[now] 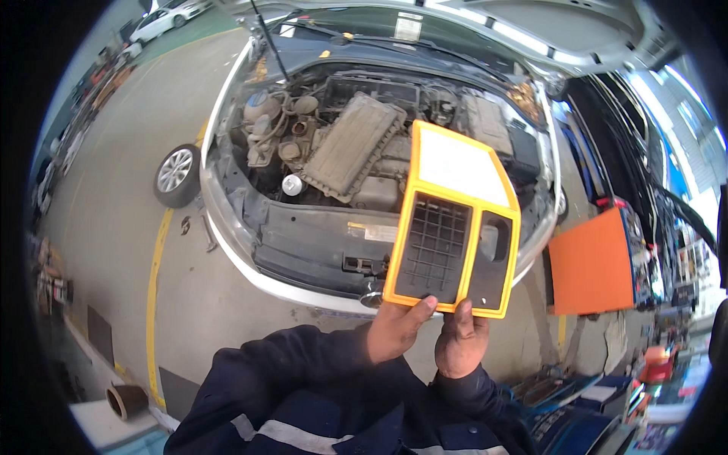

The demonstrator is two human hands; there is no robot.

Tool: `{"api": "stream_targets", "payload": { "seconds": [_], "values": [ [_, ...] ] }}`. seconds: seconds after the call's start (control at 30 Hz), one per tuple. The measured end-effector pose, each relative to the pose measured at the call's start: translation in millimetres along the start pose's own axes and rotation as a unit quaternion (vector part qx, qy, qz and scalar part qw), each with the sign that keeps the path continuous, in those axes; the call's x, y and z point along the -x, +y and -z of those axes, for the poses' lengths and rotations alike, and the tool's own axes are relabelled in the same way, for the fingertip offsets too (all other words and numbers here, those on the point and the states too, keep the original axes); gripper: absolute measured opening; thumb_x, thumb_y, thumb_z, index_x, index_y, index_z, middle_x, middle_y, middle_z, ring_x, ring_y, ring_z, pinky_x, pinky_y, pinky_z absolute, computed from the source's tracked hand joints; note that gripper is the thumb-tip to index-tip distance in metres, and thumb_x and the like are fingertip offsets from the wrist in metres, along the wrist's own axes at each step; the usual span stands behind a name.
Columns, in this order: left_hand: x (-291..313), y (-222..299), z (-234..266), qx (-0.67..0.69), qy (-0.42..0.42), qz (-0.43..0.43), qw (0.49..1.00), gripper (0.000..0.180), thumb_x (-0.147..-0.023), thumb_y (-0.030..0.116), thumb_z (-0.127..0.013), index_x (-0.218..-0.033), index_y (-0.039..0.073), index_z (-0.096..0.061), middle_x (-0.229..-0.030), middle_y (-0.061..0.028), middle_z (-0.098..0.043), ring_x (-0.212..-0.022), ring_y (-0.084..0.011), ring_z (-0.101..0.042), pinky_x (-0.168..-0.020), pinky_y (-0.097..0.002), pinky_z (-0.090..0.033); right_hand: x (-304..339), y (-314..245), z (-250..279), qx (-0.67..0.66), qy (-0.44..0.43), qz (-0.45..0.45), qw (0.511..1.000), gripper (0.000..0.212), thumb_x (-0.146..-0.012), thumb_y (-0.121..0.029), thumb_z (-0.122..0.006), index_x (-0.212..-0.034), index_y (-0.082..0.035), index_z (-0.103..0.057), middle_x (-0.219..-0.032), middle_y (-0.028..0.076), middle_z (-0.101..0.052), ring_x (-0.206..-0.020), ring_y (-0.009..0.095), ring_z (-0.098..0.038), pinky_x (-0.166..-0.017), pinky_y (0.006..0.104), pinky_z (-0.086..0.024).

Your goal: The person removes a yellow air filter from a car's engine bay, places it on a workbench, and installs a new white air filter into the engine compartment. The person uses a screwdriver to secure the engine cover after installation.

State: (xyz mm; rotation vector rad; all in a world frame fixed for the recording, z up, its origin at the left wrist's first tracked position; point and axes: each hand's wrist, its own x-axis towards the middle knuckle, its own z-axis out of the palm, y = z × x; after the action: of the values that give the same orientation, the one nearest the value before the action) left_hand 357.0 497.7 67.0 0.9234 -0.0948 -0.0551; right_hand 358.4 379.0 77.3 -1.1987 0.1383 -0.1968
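A car air filter with a yellow-orange rim, a white upper panel and a black grid section is held up in front of me, over the car's front edge. My left hand grips its lower left edge, thumb on the front face. At the lower right edge, my right hand grips it too, its thumb pressed on the rim; the other fingers are mostly hidden behind. Beyond it lies the engine bay, where a dusty ribbed cover sits tilted on the engine. The filter hides part of the bay.
The raised hood hangs over the bay, with a thin prop rod at left. A loose wheel and a wrench-like tool are on the floor to the left. An orange panel stands at right, beside cluttered racks.
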Motion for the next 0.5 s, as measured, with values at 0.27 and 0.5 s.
{"api": "stream_targets", "payload": {
  "seconds": [0.27, 0.5],
  "values": [
    [-93, 48, 65, -0.289, -0.183, 0.157, 0.927, 0.055, -0.096, 0.028, -0.072, -0.138, -0.003, -0.055, -0.125, -0.0156, -0.067, -0.118, -0.023, -0.062, -0.103, -0.035, -0.047, -161, -10, 34, -0.134, -0.04, -0.133, 0.981, 0.023, -0.097, -0.022, -0.065, -0.109, -0.003, -0.067, -0.11, 0.009, -0.071, -0.102, 0.02, -0.068, -0.091, 0.0359, -0.053],
    [-176, 29, 189, -0.676, 0.139, -0.014, 0.723, 0.055, -0.079, 0.023, -0.079, -0.126, 0.0, -0.061, -0.119, -0.0197, -0.064, -0.114, -0.0379, -0.06, -0.099, -0.0444, -0.049, -264, -52, 73, -0.052, -0.034, -0.072, 0.995, 0.028, -0.096, -0.02, -0.061, -0.11, 0.003, -0.066, -0.109, 0.014, -0.071, -0.1, 0.026, -0.07, -0.092, 0.0397, -0.054]
  ]
}}
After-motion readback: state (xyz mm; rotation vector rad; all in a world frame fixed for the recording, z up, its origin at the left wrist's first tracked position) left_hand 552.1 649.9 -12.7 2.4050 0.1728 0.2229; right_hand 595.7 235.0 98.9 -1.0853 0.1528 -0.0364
